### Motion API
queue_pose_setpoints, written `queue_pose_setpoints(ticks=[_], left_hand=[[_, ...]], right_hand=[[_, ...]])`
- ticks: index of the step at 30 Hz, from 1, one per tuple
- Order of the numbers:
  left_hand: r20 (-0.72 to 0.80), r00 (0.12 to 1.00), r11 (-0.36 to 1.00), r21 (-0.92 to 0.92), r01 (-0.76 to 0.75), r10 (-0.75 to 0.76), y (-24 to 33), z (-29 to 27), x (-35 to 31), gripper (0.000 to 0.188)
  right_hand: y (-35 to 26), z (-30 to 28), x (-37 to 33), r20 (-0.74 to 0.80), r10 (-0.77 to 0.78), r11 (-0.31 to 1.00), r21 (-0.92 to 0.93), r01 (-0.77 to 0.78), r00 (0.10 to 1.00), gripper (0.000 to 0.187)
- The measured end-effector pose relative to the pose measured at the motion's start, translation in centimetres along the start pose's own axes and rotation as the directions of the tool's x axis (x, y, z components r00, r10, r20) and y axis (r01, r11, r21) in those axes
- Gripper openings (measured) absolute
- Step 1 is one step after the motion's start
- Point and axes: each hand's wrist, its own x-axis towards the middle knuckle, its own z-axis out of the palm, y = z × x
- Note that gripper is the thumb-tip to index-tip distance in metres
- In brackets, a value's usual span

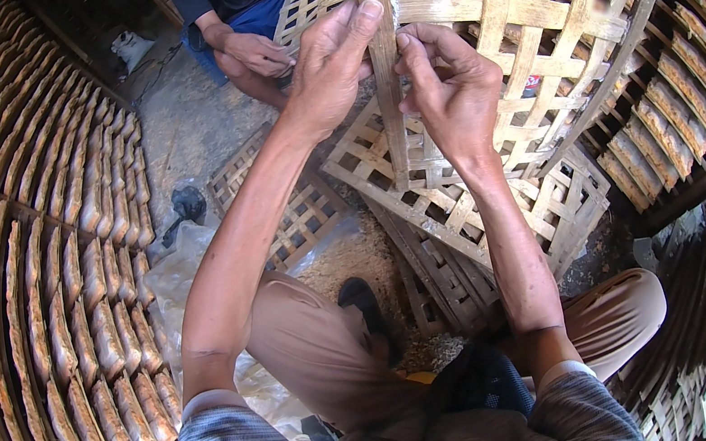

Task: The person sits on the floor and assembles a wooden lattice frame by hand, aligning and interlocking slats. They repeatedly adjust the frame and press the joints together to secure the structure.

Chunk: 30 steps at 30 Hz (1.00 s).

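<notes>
A woven bamboo lattice tray (513, 9) stands tilted up in front of me, its flat wooden edge slat (394, 123) running upright between my hands. My left hand (337, 68) is closed on this slat, thumb lying along its front and fingers partly hidden. On the slat's other side, my right hand (453, 82) is closed in a pinch close to the slat. Whatever its fingertips hold is too small to make out. Beneath the raised tray lie more woven trays (461, 213), stacked at uneven angles.
Racks of stacked pale, brown-edged pieces (58, 264) fill the left; similar pieces (668, 128) sit at right. Across from me, a co-worker's hand (253, 55) is beside another lattice tray (311, 3). Clear plastic sheeting (189, 281) and a flat tray (277, 200) lie on the floor.
</notes>
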Motion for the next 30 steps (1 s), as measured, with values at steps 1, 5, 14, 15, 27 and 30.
queue_pose_setpoints(ticks=[1,5,14,15,27,30], left_hand=[[0.013,1.000,1.000,-0.007,-0.010,0.010,0.0,-0.1,0.0,0.047],[0.011,1.000,1.000,0.003,-0.014,0.014,-0.2,-0.3,-0.1,0.045],[0.025,0.994,0.984,0.141,-0.106,0.103,-0.6,-0.5,0.1,0.045],[0.014,0.997,0.986,0.142,-0.083,0.081,-0.7,-0.5,-0.1,0.046],[0.029,0.999,0.988,0.151,0.021,-0.025,0.1,-0.5,0.0,0.047],[0.057,0.995,0.983,0.168,0.070,-0.080,0.6,-0.9,-0.3,0.051]], right_hand=[[0.2,0.1,0.1,-0.001,-0.086,0.993,-0.080,0.085,0.996,0.014],[-0.1,-0.1,0.4,0.084,-0.340,0.843,-0.416,0.343,0.937,0.007],[-0.5,-2.0,2.1,0.023,-0.487,0.821,-0.329,0.467,0.873,0.019],[-0.6,-2.3,2.3,0.062,-0.460,0.819,-0.356,0.450,0.886,0.029],[-0.3,-1.6,3.7,0.154,-0.571,0.685,-0.452,0.571,0.807,0.010],[-0.8,-0.8,3.7,0.188,-0.574,0.592,-0.578,0.562,0.797,0.015]])
